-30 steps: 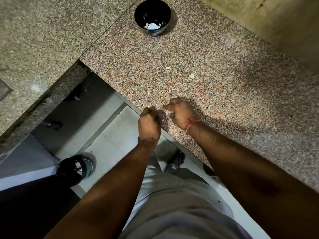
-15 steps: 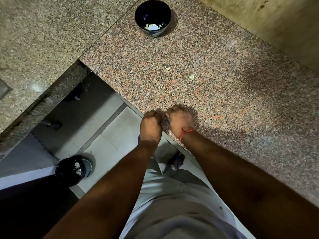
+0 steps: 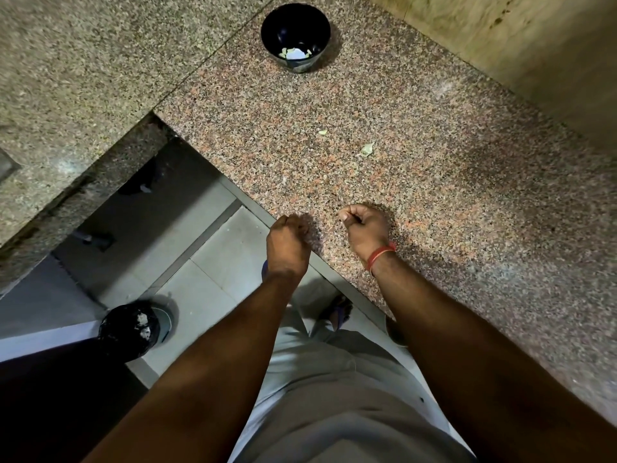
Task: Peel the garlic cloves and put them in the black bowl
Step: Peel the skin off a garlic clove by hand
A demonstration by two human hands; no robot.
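Black bowl (image 3: 295, 38) well beyond right hand (image 3: 365, 230).

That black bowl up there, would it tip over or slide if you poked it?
The black bowl looks deep with a narrower base, so a push near the rim might tip it. It holds only a few pale pieces, so it is probably light. The counter looks polished, so it could slide instead.

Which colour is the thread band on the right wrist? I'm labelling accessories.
Red-orange thread band, seen clearly in the head view.
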